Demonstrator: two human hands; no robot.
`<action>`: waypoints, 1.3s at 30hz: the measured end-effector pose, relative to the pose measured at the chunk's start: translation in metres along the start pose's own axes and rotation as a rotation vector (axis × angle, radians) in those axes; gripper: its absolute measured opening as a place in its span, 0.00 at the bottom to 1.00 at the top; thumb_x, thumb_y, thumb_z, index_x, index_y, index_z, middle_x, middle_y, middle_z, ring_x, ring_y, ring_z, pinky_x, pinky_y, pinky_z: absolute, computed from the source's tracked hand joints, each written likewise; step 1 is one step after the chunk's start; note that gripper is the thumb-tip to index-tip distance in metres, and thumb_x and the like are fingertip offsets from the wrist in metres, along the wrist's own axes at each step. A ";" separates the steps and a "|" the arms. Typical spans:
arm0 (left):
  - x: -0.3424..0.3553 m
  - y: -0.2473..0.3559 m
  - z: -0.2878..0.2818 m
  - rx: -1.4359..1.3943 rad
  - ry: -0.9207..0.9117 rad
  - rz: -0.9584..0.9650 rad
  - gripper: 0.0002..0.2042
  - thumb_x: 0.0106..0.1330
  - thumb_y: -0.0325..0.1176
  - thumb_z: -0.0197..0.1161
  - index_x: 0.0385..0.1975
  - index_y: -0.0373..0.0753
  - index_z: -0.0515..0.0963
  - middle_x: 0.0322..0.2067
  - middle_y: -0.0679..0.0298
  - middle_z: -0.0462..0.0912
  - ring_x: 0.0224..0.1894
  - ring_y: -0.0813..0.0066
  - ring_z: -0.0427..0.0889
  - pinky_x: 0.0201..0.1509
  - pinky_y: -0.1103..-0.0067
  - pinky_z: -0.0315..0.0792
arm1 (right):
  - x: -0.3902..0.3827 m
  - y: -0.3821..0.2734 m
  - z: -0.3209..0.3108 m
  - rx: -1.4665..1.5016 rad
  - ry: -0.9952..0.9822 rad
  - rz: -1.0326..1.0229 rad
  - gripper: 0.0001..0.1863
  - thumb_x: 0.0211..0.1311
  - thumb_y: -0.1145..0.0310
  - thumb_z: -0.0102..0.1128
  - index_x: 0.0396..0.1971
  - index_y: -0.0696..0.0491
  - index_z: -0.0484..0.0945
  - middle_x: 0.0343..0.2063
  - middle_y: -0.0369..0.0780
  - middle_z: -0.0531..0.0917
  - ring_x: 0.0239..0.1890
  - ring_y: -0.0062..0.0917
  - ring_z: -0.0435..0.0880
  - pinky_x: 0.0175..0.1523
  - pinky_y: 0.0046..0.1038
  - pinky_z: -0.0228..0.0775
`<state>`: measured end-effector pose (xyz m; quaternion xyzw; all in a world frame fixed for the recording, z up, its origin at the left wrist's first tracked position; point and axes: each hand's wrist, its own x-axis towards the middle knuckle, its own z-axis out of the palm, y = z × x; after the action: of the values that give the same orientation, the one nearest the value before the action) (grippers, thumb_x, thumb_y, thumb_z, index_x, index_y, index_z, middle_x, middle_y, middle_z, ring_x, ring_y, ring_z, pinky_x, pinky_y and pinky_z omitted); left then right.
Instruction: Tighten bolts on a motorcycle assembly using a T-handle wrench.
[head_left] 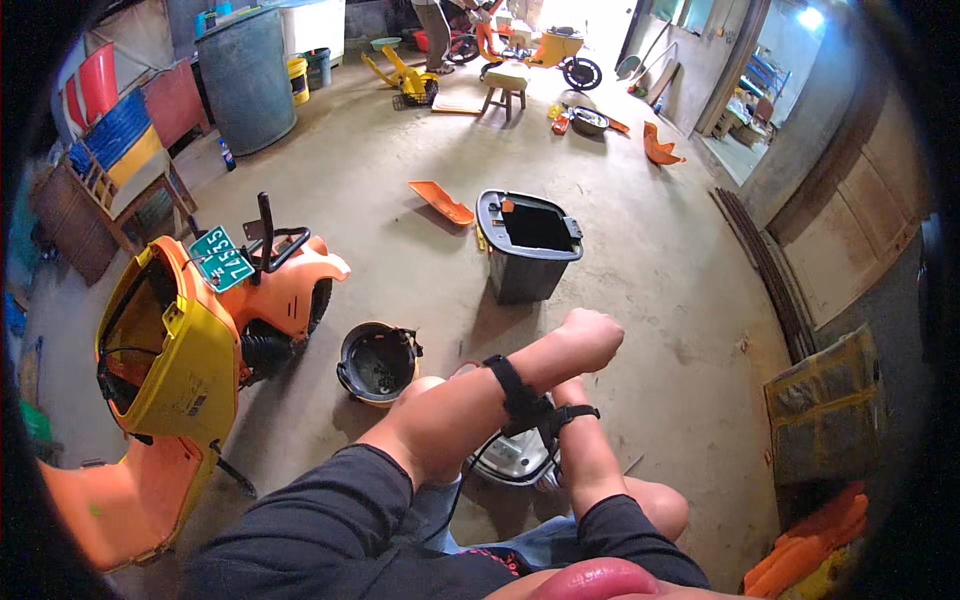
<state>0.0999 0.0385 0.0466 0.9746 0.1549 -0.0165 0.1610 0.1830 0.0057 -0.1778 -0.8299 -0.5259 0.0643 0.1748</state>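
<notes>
My left hand point(590, 341) is closed in a fist, held out past my knees with its arm crossing over to the right. What lies inside its fingers, if anything, is hidden. My right wrist point(572, 392) comes up just beneath it, and the right hand's fingers are hidden behind the left hand and wrist. Both forearms wear black straps point(514, 392). Below the wrists, between my legs, rests a glossy silvery part point(512, 456) with a rounded rim, partly covered by the arms. A black cable runs down beside it.
Left stands a partly stripped orange and yellow scooter point(190, 370). Ahead are a black open-topped bin point(525, 270), an orange panel point(441, 202) and a round dark shell point(378, 362). Farther back are a stool point(505, 78), a large barrel point(246, 85) and another scooter point(545, 50).
</notes>
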 end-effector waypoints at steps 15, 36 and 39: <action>0.014 0.019 -0.002 -0.065 0.095 0.115 0.07 0.52 0.30 0.58 0.28 0.41 0.82 0.32 0.57 0.83 0.36 0.60 0.83 0.36 0.70 0.77 | -0.028 0.003 -0.012 -0.017 -0.019 -0.012 0.26 0.57 0.55 0.57 0.52 0.54 0.68 0.53 0.45 0.70 0.59 0.30 0.63 0.61 0.33 0.53; -0.016 -0.025 -0.022 -0.047 0.057 0.031 0.09 0.53 0.32 0.55 0.29 0.40 0.82 0.33 0.57 0.82 0.37 0.60 0.82 0.39 0.68 0.75 | 0.037 -0.002 -0.037 -0.067 -0.260 0.048 0.26 0.57 0.55 0.58 0.51 0.54 0.69 0.52 0.46 0.72 0.58 0.31 0.65 0.59 0.34 0.55; -0.014 -0.025 -0.024 -0.042 0.078 0.010 0.09 0.53 0.33 0.55 0.29 0.40 0.82 0.34 0.56 0.82 0.37 0.60 0.82 0.40 0.68 0.76 | 0.042 -0.002 -0.037 -0.056 -0.272 0.066 0.26 0.57 0.55 0.58 0.51 0.54 0.69 0.52 0.46 0.72 0.58 0.31 0.65 0.59 0.34 0.56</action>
<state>0.0781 0.0645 0.0630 0.9717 0.1564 0.0257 0.1752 0.2103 0.0359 -0.1389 -0.8351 -0.5185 0.1672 0.0766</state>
